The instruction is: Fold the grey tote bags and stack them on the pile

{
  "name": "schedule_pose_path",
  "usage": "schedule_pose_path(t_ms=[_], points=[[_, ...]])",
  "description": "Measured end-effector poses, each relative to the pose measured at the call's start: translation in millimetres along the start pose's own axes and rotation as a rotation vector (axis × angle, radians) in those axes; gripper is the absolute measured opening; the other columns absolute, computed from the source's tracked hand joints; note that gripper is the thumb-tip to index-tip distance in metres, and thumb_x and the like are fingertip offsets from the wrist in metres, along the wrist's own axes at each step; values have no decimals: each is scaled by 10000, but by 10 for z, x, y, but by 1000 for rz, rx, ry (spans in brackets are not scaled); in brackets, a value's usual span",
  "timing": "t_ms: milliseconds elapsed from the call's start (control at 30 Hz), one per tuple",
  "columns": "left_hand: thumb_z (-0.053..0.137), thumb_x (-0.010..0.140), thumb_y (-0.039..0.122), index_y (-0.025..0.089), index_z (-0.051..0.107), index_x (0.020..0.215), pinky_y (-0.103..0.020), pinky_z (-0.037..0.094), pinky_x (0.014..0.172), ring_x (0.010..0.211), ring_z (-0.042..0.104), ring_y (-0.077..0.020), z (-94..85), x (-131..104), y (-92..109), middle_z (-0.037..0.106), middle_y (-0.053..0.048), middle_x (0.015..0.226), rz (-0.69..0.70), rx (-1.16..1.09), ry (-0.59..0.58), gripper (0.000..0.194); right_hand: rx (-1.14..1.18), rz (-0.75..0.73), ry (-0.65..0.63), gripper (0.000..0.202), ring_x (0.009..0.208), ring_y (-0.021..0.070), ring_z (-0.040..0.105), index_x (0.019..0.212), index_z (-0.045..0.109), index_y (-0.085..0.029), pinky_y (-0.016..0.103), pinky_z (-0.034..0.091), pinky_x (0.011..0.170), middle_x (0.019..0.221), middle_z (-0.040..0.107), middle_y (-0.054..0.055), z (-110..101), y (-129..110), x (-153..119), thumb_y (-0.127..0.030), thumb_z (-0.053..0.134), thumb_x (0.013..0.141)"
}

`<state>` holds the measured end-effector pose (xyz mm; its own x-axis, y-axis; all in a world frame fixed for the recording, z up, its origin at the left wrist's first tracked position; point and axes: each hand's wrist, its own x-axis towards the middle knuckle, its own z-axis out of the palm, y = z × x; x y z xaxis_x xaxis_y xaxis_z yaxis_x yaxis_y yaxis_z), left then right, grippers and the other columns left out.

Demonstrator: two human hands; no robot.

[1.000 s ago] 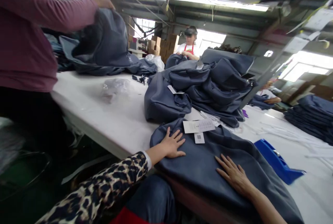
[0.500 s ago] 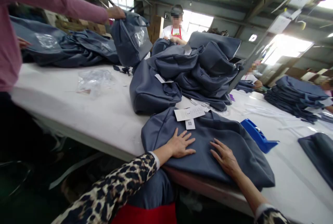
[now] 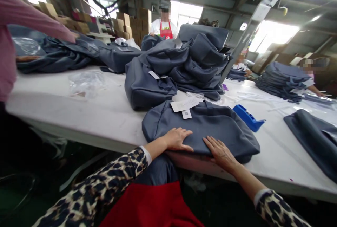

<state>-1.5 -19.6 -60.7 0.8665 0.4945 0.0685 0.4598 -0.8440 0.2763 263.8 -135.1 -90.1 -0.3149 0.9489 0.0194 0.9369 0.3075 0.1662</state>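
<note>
A dark blue-grey bag (image 3: 210,121) lies on its side at the table's near edge, with white paper tags (image 3: 185,104) on its upper side. My left hand (image 3: 177,139) rests on the bag's near left part, fingers stretched toward the right and thumb apart. To the right of it, my right hand (image 3: 219,153) lies flat on the bag's front, fingers extended and pointing up and left. Neither hand grips anything. Just behind the bag's right end is a blue tape dispenser (image 3: 249,118).
Behind stands a heap of similar bags (image 3: 179,58). Clear plastic (image 3: 88,81) lies on the white table (image 3: 113,121) at left. A co-worker's pink sleeve (image 3: 37,18) reaches in there. Folded bags (image 3: 284,79) are stacked at right, near a metal post (image 3: 244,44).
Both my hands have slid toward the bag's near edge. The co-worker at left has set down the bag that hung from a hand. The view has shifted right.
</note>
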Motion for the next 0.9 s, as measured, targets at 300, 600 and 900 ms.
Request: schedule_pose_path(t_ms=[300,600,900], points=[[622,889,241,221,398,1400,-432,501,885,1203,520,-289,-216,-488,313,497,-139,1429,49,377,36,558,-43,-78,45,661,1201,284,612,1414,483,-109,390,552,928,1360,594,192,-515,-224,-13,-43,504,756],[636,871,246,229,540,1126,-349,467,728,981,560,-241,-217,-1029,345,620,-77,1132,328,384,-17,273,-142,-98,309,717,1203,261,601,1457,447,-254,369,545,849,1383,600,92,-126,-1107,-559,-18,449,780],[683,802,559,308,355,1499,-440,282,1112,1372,403,-309,-315,-667,-619,415,-95,1537,176,85,-178,811,-36,15,241,768,1332,377,463,1570,237,-261,520,423,981,1520,420,186,76,-1049,-123,-144,526,867]])
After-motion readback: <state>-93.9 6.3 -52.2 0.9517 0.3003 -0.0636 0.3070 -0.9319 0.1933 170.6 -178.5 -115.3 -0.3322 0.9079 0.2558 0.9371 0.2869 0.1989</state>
